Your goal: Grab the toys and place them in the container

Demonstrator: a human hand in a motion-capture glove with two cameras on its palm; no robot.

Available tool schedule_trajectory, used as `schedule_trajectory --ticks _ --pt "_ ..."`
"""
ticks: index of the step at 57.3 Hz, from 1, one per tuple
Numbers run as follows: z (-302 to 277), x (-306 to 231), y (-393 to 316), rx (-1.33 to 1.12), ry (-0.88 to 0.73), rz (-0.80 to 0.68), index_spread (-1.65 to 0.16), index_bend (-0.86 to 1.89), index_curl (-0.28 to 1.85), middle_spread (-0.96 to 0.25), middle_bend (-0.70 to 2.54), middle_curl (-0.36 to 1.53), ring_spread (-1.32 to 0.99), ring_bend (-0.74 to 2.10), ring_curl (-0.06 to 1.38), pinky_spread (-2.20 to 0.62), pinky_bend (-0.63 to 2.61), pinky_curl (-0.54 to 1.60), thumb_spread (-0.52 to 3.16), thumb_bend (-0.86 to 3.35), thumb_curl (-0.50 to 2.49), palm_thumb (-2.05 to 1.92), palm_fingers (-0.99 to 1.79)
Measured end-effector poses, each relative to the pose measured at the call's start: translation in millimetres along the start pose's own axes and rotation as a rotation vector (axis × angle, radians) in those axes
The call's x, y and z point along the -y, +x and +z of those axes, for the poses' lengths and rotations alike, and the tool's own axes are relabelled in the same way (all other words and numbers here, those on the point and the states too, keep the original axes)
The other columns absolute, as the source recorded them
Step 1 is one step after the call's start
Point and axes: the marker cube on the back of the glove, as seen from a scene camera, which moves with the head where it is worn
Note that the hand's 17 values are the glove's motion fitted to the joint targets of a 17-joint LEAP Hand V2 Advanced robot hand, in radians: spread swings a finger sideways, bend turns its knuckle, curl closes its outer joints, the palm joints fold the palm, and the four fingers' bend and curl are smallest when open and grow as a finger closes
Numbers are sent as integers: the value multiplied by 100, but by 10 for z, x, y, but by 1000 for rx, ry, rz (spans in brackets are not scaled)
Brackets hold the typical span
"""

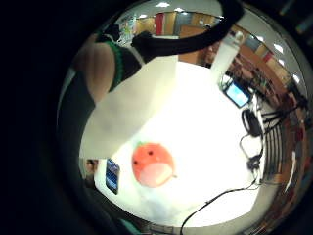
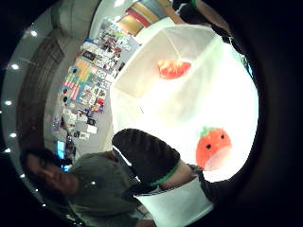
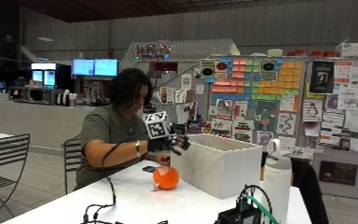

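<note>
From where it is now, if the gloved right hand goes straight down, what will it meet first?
The gloved right hand hangs near the white container's rim, so probably that edge or its inside, where an orange toy lies. Depth is unclear.

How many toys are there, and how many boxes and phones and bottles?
Orange plush toys: 2, one on the table and one inside the container.
White fabric container: 1.
Phone: 1.
White bottle: 1.
Total: 5.
</note>
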Motion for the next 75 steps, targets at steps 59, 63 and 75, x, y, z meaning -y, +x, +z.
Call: schedule_trajectory --ticks 59,63,75 --pt "-2006 41 -1555 -48 819 -426 -42 24 52 -40 78 82 -37 133 63 -39 124 55 94 17 70 54 110" --pt "-2137 386 -1802 -40 808 -338 -42 25 56 -41 79 84 -37 133 63 -40 124 55 93 16 73 54 109" --pt "-1888 1374 -2276 -21 682 -329 -44 24 65 -41 80 88 -37 135 63 -40 125 57 89 13 81 53 108"
